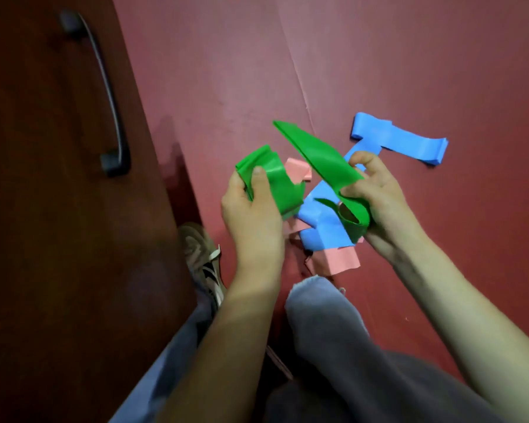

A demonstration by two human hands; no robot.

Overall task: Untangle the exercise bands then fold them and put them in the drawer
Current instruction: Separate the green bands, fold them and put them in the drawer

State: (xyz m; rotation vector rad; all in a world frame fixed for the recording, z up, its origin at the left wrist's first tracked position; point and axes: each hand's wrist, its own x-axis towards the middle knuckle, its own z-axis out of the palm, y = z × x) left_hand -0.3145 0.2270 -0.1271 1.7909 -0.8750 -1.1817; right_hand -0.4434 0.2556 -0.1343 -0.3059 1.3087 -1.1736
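Holding the green band (324,160) between them above the red floor (379,71), both hands were closed on it: the left hand (251,215) had its thumb pressed over a bunched, folded end, and the right hand (376,193) pinched the other end where it curled into a small loop under the palm. Between those two grips the band did not run straight; from the right hand's fingers (361,158) a flat length rose up and away to a pointed tip, so its long axis lay on a diagonal, toward the far left. The bunch in the left hand sat just beside that length, apart from it. Below, on the floor, the blue band (403,141) and the pink band (339,261) lay crossed over each other, the blue trailing off to the right, nearer the right hand. The drawer front (58,178) with its dark handle (104,87) stood at the left, nearer the left hand, and looked shut. Folding the green band seemed the step in hand, and bringing the free diagonal length down onto the left-hand bunch looked like the move it turned on.
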